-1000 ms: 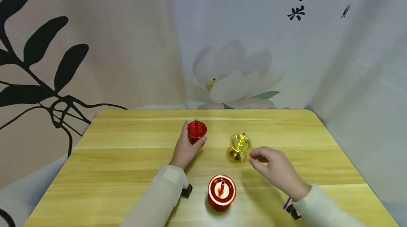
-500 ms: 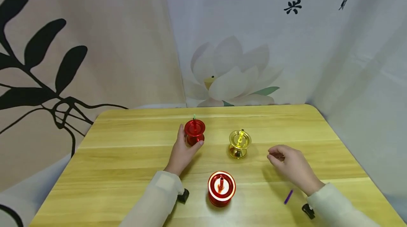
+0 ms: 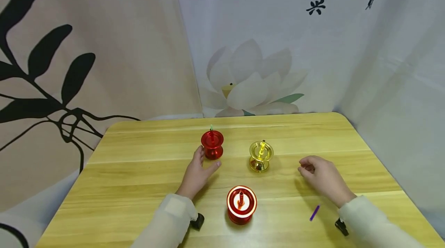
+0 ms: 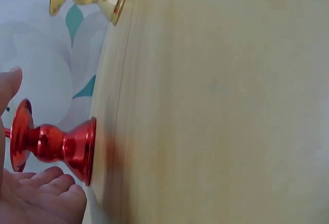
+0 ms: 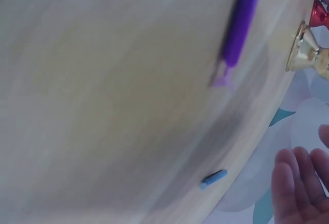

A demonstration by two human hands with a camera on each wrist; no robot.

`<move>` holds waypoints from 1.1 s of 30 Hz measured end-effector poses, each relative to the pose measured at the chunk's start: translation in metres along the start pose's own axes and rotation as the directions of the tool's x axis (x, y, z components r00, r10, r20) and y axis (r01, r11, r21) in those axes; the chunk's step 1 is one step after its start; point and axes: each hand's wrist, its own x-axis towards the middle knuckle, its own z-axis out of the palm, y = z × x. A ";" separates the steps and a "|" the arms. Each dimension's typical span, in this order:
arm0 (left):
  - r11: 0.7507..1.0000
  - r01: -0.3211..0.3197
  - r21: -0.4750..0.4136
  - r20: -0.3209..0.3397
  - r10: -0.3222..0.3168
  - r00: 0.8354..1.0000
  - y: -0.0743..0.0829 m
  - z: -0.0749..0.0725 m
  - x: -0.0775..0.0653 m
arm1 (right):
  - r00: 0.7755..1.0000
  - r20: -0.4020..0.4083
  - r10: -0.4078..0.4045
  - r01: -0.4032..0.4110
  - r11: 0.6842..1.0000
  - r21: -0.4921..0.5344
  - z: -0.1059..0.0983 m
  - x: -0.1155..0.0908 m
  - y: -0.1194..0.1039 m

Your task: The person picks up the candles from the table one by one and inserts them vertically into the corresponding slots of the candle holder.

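Note:
A red candlestick (image 3: 212, 144) stands upright at the back, a thin stick with a pale green tip rising from its dish. Close in front of it is my left hand (image 3: 196, 174), fingers and thumb spread, holding nothing. In the left wrist view, the fingertips (image 4: 64, 183) lie beside the candlestick's foot. A gold candlestick (image 3: 259, 157), with a yellow candle in its dish, is upright to the right. My right hand (image 3: 321, 176) hovers further right with loosely bent fingers and nothing visible in them. Nearest the viewer stands another red candlestick (image 3: 241, 205) with a short central tube.
A purple candle (image 3: 314, 213) lies on the wooden table (image 3: 146, 186) near the right wrist. The right wrist view also shows a small blue candle (image 5: 214, 178) on the tabletop. Behind the table hangs a printed curtain (image 3: 139, 47).
My left hand has loosened from the red candlestick and drawn back slightly toward the viewer. My right hand has moved right, away from the gold candlestick, and the purple candle shows more fully.

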 end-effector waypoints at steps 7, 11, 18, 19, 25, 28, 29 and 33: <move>1.000 -0.013 -0.026 0.041 0.014 0.999 0.002 0.009 -0.006 | 1.000 -0.007 0.011 -0.011 0.999 -0.031 0.000 0.002 0.012; 1.000 -0.019 -0.019 0.057 0.020 0.998 0.002 0.014 -0.007 | 1.000 0.007 0.028 -0.028 0.999 -0.042 -0.001 0.003 0.018; 0.997 -0.064 -0.036 0.099 0.068 0.993 0.002 0.022 -0.007 | 0.997 0.060 0.044 -0.039 0.996 -0.081 -0.002 0.004 0.028; 0.997 -0.070 -0.044 0.107 0.074 0.992 0.002 0.023 -0.007 | 0.996 0.073 0.048 -0.041 0.995 -0.089 -0.002 0.004 0.029; 0.991 -0.092 -0.096 0.147 0.106 0.983 0.007 0.031 -0.004 | 0.983 0.156 0.097 -0.077 0.989 -0.128 -0.005 0.004 0.035; 0.990 -0.099 -0.101 0.165 0.115 0.980 0.010 0.036 -0.001 | 0.977 0.181 0.114 -0.088 0.985 -0.147 -0.005 0.006 0.037; 0.990 -0.101 -0.103 0.170 0.117 0.978 0.010 0.038 0.000 | 0.977 0.180 0.111 -0.082 0.984 -0.158 -0.004 0.007 0.038; 0.985 -0.120 -0.122 0.187 0.142 0.972 0.013 0.046 0.004 | 0.984 0.161 0.079 -0.044 0.977 -0.208 -0.002 0.014 0.041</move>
